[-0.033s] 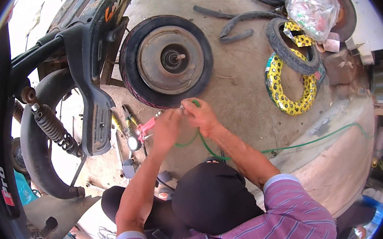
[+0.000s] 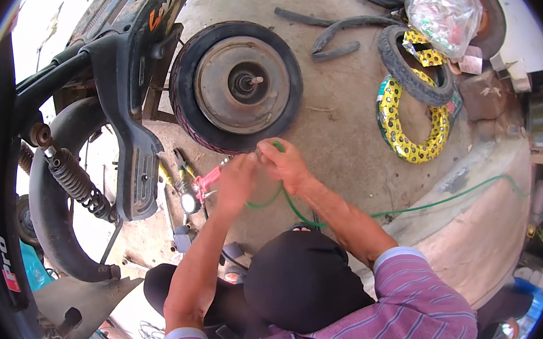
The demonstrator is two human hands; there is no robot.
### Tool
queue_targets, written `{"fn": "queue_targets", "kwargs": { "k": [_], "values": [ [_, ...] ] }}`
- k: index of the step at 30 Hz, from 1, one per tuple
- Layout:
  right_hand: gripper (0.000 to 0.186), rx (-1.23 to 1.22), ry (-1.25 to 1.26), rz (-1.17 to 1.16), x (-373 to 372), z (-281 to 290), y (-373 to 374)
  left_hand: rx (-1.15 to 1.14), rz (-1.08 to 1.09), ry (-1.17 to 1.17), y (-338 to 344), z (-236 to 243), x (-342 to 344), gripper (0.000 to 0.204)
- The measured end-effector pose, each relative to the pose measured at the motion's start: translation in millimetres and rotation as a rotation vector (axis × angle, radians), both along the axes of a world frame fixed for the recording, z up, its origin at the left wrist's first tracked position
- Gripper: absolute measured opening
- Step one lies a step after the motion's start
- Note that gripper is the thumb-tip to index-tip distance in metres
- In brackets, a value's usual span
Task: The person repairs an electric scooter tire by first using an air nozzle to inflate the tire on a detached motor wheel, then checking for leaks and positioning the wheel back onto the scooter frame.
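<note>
My right hand (image 2: 285,166) is closed round the end of a green hose (image 2: 289,200), whose green tip shows above the fingers. Up against it is my left hand (image 2: 238,178), its fingers drawn together and partly blurred; what they pinch is hidden. Beside my left hand is a red-pink tool (image 2: 208,181) with a metal tip, and I cannot tell whether the hand touches it. A round gauge (image 2: 189,203) sits just below that tool. Just beyond both hands lies a wheel with a black tyre (image 2: 288,109), its axle pointing up.
A scooter frame (image 2: 122,66) with a coil shock absorber (image 2: 76,181) fills the left. Pliers (image 2: 182,161) and other hand tools lie on the floor. At the far right are a loose tyre (image 2: 415,72), a yellow-wrapped tyre (image 2: 424,154) and a plastic bag (image 2: 443,20). My dark-clad knee (image 2: 307,276) is close below.
</note>
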State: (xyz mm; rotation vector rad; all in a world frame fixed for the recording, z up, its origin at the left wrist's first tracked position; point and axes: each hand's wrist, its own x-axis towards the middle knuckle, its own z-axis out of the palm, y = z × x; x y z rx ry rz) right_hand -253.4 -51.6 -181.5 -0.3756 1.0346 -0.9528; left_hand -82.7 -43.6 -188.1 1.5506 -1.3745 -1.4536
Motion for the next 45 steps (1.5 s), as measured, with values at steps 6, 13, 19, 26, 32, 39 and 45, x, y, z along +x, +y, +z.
{"fn": "queue_targets", "kwargs": {
  "k": [6,13,19,26,32,39,45],
  "values": [
    [0.023,-0.215,0.412,0.051,0.3,-12.5,4.1,0.218,0.056,0.231,-5.8,18.9,-10.8,0.028],
    [0.024,-0.319,0.566,0.037,-1.9,-21.1,6.6,0.270,-0.048,0.149,-12.3,28.6,-8.9,0.025],
    [0.024,-0.078,0.413,-0.045,-23.3,-26.0,-17.8,0.274,0.035,0.170,-7.0,-2.1,-7.6,0.023],
    [0.033,-0.294,0.696,0.243,-24.5,-40.9,-37.1,0.166,0.068,0.132,-20.5,-1.9,-21.9,0.024],
    [0.031,-0.274,0.693,0.238,-36.6,-60.2,-52.6,0.200,0.033,-0.062,-31.6,-17.5,-31.7,0.022],
    [0.021,-0.416,0.898,0.131,-61.1,-80.6,-80.8,0.103,0.080,-0.194,-36.5,-53.8,-24.2,0.019],
    [0.027,-0.878,1.283,0.483,-70.5,-85.9,-93.1,-0.192,0.083,-0.341,-49.0,-50.1,-38.6,0.015]
  ]
}}
